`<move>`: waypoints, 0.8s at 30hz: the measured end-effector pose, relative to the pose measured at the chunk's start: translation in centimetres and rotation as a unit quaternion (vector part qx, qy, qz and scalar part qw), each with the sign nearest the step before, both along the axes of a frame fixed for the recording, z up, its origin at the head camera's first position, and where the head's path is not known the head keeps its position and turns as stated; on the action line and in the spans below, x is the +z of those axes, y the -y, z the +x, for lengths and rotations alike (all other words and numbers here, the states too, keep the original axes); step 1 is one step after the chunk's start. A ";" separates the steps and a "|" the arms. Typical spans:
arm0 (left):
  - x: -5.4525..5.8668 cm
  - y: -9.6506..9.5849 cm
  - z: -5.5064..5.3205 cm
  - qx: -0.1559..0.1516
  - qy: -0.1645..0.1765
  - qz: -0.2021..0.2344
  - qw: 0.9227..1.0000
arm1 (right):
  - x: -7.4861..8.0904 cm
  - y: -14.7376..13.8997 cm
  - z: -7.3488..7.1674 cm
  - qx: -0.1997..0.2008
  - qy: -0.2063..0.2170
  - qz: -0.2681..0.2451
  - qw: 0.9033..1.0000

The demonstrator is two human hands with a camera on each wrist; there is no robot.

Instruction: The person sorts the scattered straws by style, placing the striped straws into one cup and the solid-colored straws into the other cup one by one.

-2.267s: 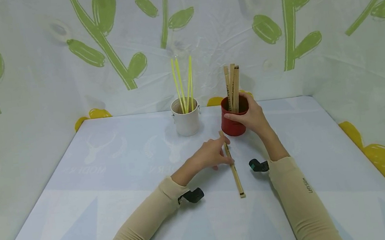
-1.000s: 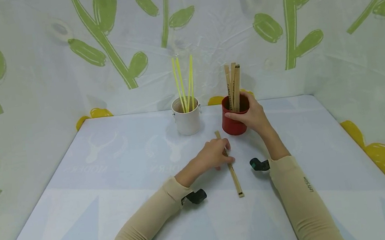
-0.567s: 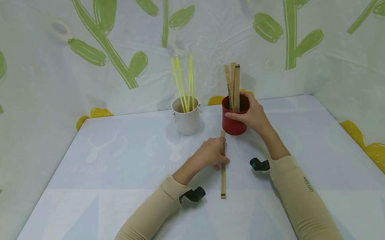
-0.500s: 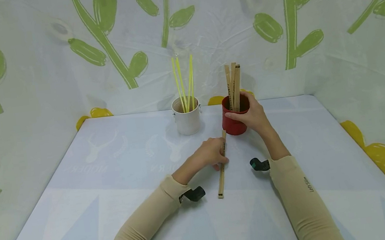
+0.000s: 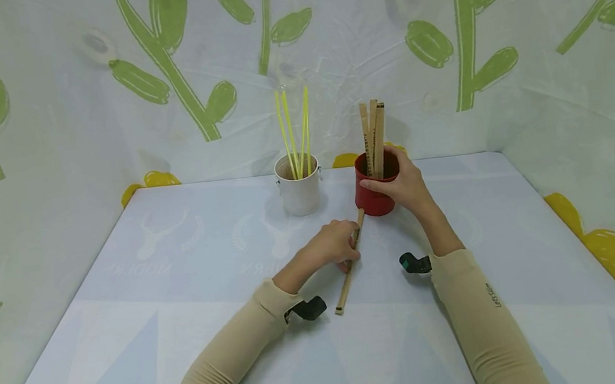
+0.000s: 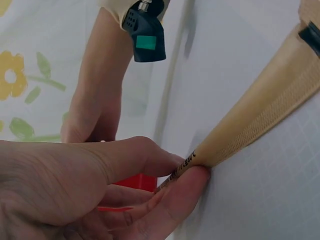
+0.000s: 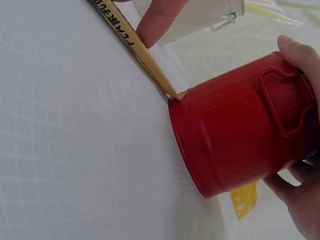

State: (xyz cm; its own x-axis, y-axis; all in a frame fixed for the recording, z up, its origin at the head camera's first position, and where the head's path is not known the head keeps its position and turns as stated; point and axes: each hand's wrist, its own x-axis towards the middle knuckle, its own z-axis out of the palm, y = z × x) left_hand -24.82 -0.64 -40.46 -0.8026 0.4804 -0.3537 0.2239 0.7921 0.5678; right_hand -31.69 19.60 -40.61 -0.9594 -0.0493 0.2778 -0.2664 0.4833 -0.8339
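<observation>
My left hand (image 5: 337, 243) pinches a brown paper-wrapped straw (image 5: 346, 290) between thumb and fingers, low over the table. In the left wrist view the printed wrapper (image 6: 240, 120) runs out of the thumb and finger toward the upper right. The straw's far end meets the base of a red bucket (image 7: 240, 125) in the right wrist view. Holding that bucket by its rim is my right hand (image 5: 403, 185), thumb on the near side. Several more wrapped straws (image 5: 374, 136) stand upright in the red bucket. Part of the held straw is hidden behind the left fingers.
To the left of the red bucket stands a white bucket (image 5: 301, 199) holding several thin yellow sticks (image 5: 290, 130). Both buckets are near the back edge of the pale patterned table (image 5: 184, 309). A flower-printed sheet (image 5: 335, 41) hangs behind and along the sides.
The straw's near end has swung left while its far end has shifted right to the red bucket's base. My left hand has moved slightly left. My right hand has stayed on the bucket.
</observation>
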 end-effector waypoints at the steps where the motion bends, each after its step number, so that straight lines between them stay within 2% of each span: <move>1: 0.0 0.0 0.0 0.000 0.000 0.001 1.000 | 0.0 0.0 0.0 0.000 0.000 0.000 1.000; 7: -0.1 0.2 -0.2 0.001 0.006 0.001 1.000 | 0.0 0.0 0.0 0.000 0.001 -0.001 1.000; 24: 0.1 0.5 -0.2 0.000 -0.004 -0.003 1.000 | 0.1 0.1 0.1 0.003 0.002 -0.005 1.000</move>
